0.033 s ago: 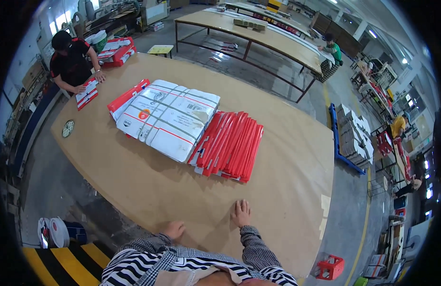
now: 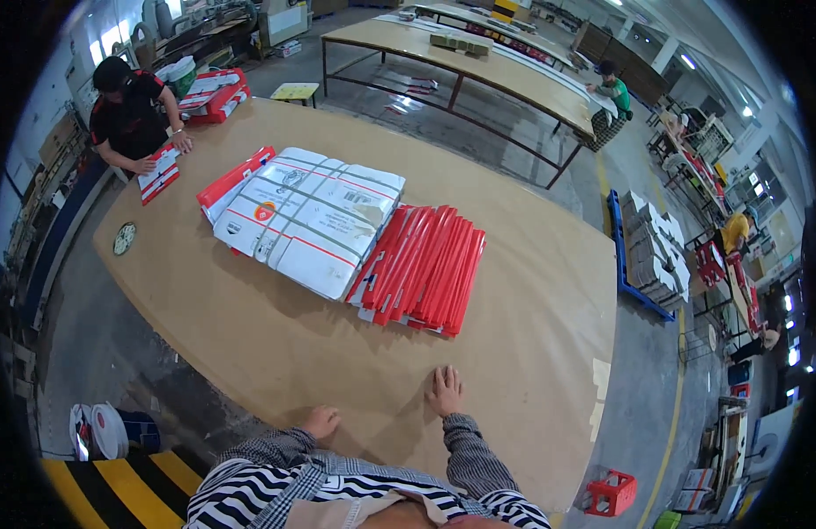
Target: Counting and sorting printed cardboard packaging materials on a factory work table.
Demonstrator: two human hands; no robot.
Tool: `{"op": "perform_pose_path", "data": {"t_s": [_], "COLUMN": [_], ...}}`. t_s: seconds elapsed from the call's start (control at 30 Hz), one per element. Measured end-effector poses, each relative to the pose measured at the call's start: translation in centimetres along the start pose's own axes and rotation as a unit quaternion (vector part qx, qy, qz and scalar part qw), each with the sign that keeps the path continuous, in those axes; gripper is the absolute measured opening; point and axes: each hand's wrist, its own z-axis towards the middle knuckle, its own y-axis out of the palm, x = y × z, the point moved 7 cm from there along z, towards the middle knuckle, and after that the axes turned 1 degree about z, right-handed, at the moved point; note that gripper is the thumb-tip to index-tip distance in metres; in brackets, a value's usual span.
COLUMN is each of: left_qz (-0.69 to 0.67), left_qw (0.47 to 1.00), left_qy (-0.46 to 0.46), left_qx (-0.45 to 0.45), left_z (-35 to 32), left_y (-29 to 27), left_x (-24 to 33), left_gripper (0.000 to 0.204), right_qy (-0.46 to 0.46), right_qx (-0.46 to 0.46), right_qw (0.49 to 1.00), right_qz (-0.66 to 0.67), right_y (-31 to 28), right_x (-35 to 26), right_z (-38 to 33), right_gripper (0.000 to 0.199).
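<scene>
One table (image 2: pixel 531 370) bears left hand (image 2: pixel 321 421), right hand (image 2: pixel 445 392) — and one strapped bundle (image 2: pixel 324 231).

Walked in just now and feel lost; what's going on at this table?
The person's left hand and right hand rest on the brown table, with nothing visibly held. Ahead of them lies a strapped white bundle, with a row of red pieces along its right side. At the table's far left end, a co-worker in a dark top has a hand on a red-and-white piece.
</scene>
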Motion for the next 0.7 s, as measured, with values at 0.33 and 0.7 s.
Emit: {"op": "perform_pose_path", "data": {"t_s": [0.33, 0.7], "left_qz": [-0.140, -0.321], "left_qw": [0.957, 0.856], "left_qy": [-0.246, -0.360], "left_qx": [-0.070, -0.188], "left_z": [1.1, -2.6], "left_y": [0.7, 5.2], "left_x": [-7.0, -13.4], "left_gripper": [0.029, 0.021], "right_qy": [-0.007, -0.059], "right_qx": [0.089, 0.086], "right_qw": [0.995, 0.993], "right_qz": [0.036, 0.055], "right_y": [1.3, 2.7], "right_x": [2.3, 1.6], "right_z": [-2.0, -11.1], "right_gripper": [0.067, 0.059]}}
